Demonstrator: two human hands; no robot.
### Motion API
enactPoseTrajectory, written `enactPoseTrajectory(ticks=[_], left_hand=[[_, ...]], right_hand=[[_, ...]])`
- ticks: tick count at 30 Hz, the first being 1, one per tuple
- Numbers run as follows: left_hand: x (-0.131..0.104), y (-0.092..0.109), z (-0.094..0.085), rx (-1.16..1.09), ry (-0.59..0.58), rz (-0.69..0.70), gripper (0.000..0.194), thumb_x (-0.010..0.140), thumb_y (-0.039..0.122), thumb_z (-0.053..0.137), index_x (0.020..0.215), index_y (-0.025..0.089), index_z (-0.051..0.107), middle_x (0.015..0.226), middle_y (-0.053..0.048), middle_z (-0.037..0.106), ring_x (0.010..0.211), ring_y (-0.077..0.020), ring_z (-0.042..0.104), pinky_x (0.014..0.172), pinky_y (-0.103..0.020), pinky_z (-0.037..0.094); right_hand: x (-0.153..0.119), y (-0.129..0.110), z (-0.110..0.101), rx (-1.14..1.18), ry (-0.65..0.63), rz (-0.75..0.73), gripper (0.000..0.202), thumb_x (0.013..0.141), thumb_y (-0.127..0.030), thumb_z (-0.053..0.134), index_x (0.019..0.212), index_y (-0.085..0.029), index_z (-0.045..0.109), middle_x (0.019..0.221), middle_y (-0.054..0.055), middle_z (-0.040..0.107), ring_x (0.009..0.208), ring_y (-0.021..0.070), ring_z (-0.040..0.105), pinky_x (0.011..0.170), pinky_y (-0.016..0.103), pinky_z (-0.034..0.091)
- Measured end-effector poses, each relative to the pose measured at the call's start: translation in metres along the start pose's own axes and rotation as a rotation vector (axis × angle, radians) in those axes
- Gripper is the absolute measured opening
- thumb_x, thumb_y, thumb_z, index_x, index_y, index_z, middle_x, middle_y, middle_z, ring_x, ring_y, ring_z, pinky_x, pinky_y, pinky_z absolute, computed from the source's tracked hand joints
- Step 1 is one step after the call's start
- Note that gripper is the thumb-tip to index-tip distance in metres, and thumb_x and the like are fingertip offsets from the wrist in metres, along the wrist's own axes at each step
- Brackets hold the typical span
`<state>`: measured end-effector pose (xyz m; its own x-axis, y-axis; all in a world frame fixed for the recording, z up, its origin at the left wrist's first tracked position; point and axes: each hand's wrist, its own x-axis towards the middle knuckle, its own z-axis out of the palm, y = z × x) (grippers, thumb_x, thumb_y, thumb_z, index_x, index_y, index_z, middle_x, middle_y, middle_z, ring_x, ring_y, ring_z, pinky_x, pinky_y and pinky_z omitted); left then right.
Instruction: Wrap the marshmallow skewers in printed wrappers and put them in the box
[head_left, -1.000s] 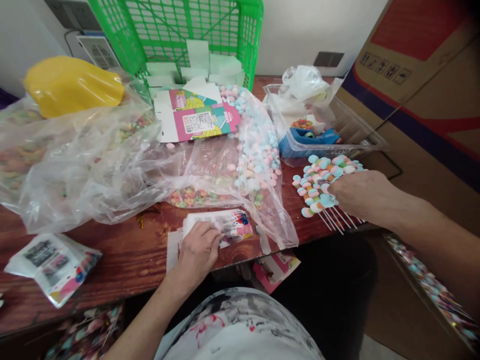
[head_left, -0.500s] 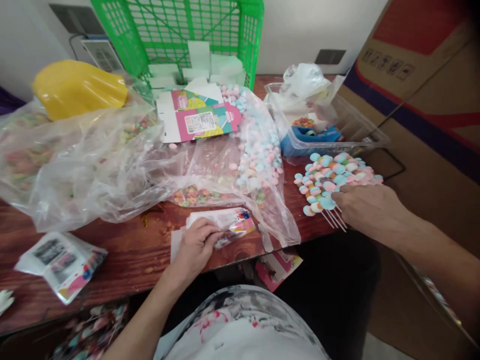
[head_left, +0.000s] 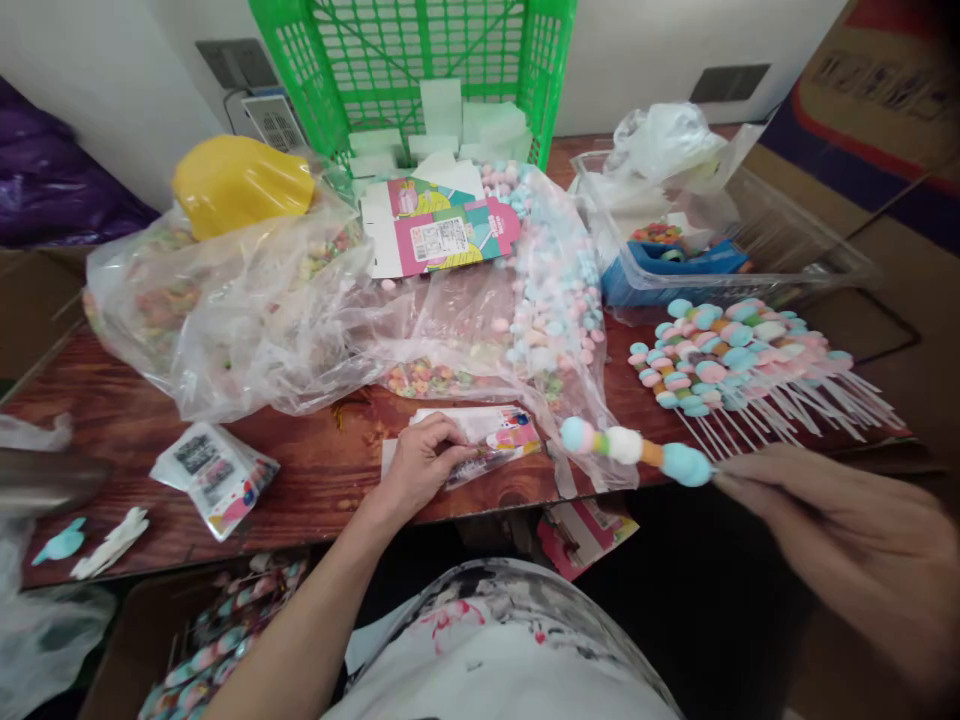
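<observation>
The green crate (head_left: 550,100) holds white cards (head_left: 441,105); right of it, a clear tub (head_left: 810,270) contains a blue object (head_left: 697,258) and crumpled plastic (head_left: 667,140), and in front of it lie clear bags (head_left: 247,350) of coloured sweets. All sit on a reddish wooden table (head_left: 319,510) before a white wall (head_left: 637,60). Well forward of the crate, to its right, the right hand (head_left: 847,540) grasps a marshmallow skewer (head_left: 624,446) by its stick, sweets beyond the fingertips; straight in front of the crate, the left hand (head_left: 424,460) touches printed packets (head_left: 517,430), whether pinching one I cannot tell.

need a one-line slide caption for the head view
Right hand holds a skewer while the left hand touches wrappers, with more skewers piled on the table.
</observation>
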<state>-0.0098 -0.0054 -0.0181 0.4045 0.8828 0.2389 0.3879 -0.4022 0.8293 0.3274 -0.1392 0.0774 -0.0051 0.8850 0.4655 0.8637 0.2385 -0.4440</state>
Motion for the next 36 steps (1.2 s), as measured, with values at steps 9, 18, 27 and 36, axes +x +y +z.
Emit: enactPoseTrajectory(ticks=[9,18,27,36], left_hand=[[0.001,0.000,-0.002,0.002,-0.034,-0.015,0.015,0.076,0.024,0.070,0.066,0.016,0.062,0.068,0.000,0.060,0.065,-0.0125,0.055,0.064,-0.025,0.042],[0.001,0.000,-0.002,-0.039,-0.036,-0.020,0.013,0.074,0.022,0.073,0.067,0.016,0.065,0.070,-0.001,0.061,0.066,-0.0124,0.056,0.065,-0.025,0.042],[0.000,-0.001,-0.002,-0.021,-0.033,-0.007,0.017,0.076,0.026,0.072,0.066,0.016,0.064,0.069,-0.001,0.061,0.066,-0.0124,0.056,0.065,-0.025,0.042],[-0.002,-0.004,-0.002,0.000,-0.037,0.051,0.016,0.077,0.027,0.071,0.068,0.016,0.065,0.070,-0.001,0.061,0.067,-0.0122,0.056,0.065,-0.025,0.044]], right_hand=[[0.006,-0.005,0.059,0.200,-0.063,-0.065,0.014,0.085,-0.012,0.057,0.092,-0.021,0.065,0.074,0.000,0.065,0.063,0.0118,0.062,0.058,0.023,0.050],[-0.003,-0.001,0.059,0.123,-0.113,-0.232,0.020,0.083,-0.008,0.057,0.098,-0.020,0.065,0.082,0.003,0.066,0.070,0.0125,0.063,0.065,0.023,0.052],[-0.022,0.007,0.061,-0.029,-0.019,-0.315,0.023,0.081,-0.007,0.059,0.099,-0.020,0.066,0.084,0.004,0.067,0.073,0.0152,0.064,0.069,0.028,0.054],[-0.030,0.006,0.070,0.061,-0.073,-0.174,0.022,0.084,-0.008,0.056,0.100,-0.020,0.064,0.082,0.003,0.066,0.070,0.0134,0.064,0.066,0.024,0.052]])
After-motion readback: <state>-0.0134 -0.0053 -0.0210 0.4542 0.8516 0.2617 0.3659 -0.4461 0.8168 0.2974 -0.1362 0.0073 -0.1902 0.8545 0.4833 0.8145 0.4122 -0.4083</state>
